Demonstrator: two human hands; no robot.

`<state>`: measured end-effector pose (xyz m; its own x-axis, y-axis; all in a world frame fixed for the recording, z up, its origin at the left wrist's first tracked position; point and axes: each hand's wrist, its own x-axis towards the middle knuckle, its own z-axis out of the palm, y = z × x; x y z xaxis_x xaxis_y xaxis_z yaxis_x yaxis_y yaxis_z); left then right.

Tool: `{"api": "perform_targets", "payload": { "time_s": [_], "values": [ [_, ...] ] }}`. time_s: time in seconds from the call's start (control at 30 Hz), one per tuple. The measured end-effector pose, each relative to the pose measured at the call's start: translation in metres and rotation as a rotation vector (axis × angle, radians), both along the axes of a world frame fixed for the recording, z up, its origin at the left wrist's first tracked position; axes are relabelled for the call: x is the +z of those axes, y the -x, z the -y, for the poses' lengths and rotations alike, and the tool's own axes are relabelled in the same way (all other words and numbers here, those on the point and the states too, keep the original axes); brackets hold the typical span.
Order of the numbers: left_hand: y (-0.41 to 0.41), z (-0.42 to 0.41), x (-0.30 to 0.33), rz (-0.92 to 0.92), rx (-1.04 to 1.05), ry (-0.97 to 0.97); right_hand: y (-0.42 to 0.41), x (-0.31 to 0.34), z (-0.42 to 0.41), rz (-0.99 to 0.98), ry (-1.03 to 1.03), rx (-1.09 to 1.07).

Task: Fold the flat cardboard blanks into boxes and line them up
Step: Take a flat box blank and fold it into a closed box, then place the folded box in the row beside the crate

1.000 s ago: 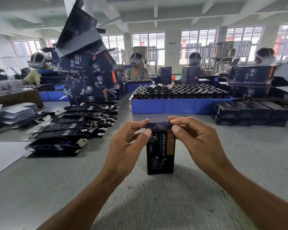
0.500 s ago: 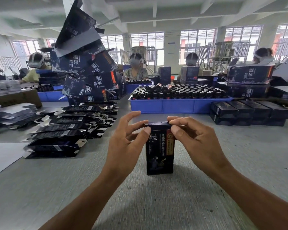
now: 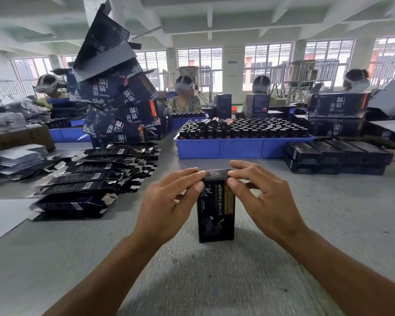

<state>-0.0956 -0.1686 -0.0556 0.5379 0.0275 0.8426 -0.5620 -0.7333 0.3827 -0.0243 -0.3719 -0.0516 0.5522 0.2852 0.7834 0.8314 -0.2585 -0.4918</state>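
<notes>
Dead centre on the grey table [image 3: 283,258], a tall dark printed cardboard box [image 3: 215,215] stands upright so both hands can press its top flap shut; left hand [image 3: 169,201] and right hand [image 3: 263,197] pinch the top corners, thumbs in front. Flat dark blanks [image 3: 82,185] wait well off left.

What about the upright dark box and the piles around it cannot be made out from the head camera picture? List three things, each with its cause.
1. Head view: the upright box's top corners, covered by the left hand and right hand.
2. Head view: the box's far side, turned away from the camera.
3. Head view: the count of flat blanks, overlapped and blurred.
</notes>
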Motion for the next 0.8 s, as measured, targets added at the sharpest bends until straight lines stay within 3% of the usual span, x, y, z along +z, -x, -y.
{"api": "perform_targets", "payload": {
  "time_s": [0.13,0.2,0.4,0.5,0.67,0.8],
  "values": [
    [0.001,0.001,-0.008,-0.213,0.036,-0.099,-0.002,-0.006,0.002,-0.002,0.112,-0.063],
    [-0.002,0.005,-0.011,-0.295,-0.018,-0.039,-0.001,-0.011,0.002,-0.057,0.189,-0.059],
    [-0.012,0.004,-0.02,-0.284,0.002,0.105,-0.001,-0.023,-0.006,-0.188,0.348,-0.06],
    [-0.015,0.003,-0.021,-0.282,0.014,0.25,0.002,-0.026,-0.01,-0.149,0.408,-0.058],
    [-0.019,-0.002,-0.021,-0.381,-0.079,0.716,0.01,-0.029,-0.015,-0.018,0.59,-0.071],
    [-0.018,0.0,-0.019,-0.486,-0.109,0.824,0.008,-0.029,-0.013,0.008,0.657,-0.069]
  ]
}}
